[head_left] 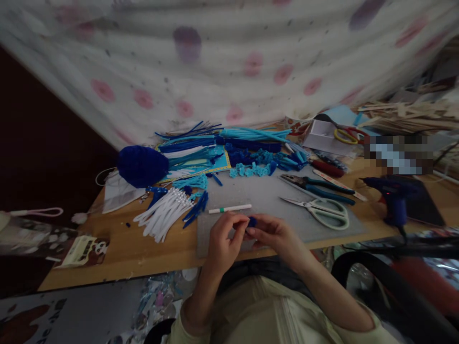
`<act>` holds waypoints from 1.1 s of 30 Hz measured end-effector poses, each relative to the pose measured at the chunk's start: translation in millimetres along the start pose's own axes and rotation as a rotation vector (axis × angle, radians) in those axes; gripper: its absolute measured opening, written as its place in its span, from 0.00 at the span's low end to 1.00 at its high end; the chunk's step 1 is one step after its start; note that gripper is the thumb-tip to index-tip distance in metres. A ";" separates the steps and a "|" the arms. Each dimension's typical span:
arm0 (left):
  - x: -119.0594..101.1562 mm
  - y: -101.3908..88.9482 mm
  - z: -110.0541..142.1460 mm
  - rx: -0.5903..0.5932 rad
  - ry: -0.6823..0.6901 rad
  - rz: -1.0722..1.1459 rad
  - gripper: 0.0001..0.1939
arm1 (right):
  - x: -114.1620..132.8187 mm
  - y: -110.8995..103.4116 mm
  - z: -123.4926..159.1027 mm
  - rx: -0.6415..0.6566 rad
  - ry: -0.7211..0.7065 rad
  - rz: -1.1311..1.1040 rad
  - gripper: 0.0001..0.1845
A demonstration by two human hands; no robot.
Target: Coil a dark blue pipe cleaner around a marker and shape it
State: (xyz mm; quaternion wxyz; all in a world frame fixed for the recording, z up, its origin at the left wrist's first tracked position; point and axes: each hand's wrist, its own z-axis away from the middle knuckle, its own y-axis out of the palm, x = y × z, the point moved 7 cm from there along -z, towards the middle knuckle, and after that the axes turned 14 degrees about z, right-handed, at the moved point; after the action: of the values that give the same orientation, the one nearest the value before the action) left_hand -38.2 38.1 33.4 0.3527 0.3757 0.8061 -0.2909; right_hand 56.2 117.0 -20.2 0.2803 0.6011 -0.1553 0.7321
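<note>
Both hands meet over the front of the grey mat (pixel 229 191). A small dark blue fuzzy piece (pixel 252 221), like pipe cleaner, shows between the fingertips. My left hand (pixel 227 236) pinches at its left side with thumb and forefinger. My right hand (pixel 274 234) closes on it from the right, its fingers curled. Much of the piece is hidden by the fingers. Just beyond them lies a white pen (pixel 230 209) with a green band. To the right rest white-handled scissors (pixel 328 212) and blue-handled pliers (pixel 319 186).
White pipe cleaner loops (pixel 165 215) and a big dark blue fuzzy ball (pixel 142 166) lie left. Blue pipe cleaner bundles (pixel 254 135) and light blue curled pieces (pixel 251 169) are at the back. A blue glue gun (pixel 396 200) stands right. A patterned curtain (pixel 222 57) hangs behind the table.
</note>
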 end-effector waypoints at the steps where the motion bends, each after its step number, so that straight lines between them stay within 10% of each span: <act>1: -3.5 0.0 -1.0 0.022 0.019 -0.020 0.06 | -1.2 -0.2 0.3 -0.006 0.022 0.003 0.19; 14: -39.2 7.6 -11.1 0.350 0.374 -0.317 0.09 | 13.5 -12.6 14.0 0.084 0.197 0.078 0.17; 33: -35.0 19.7 -21.7 0.555 0.191 -0.314 0.07 | 18.0 -12.9 24.6 0.152 0.139 0.042 0.16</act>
State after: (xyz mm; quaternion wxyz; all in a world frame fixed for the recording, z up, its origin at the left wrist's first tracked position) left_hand -13.4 50.8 69.6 0.1106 0.3544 0.7737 -0.5134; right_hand 81.2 117.4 1.5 0.2285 0.5649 -0.0921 0.7875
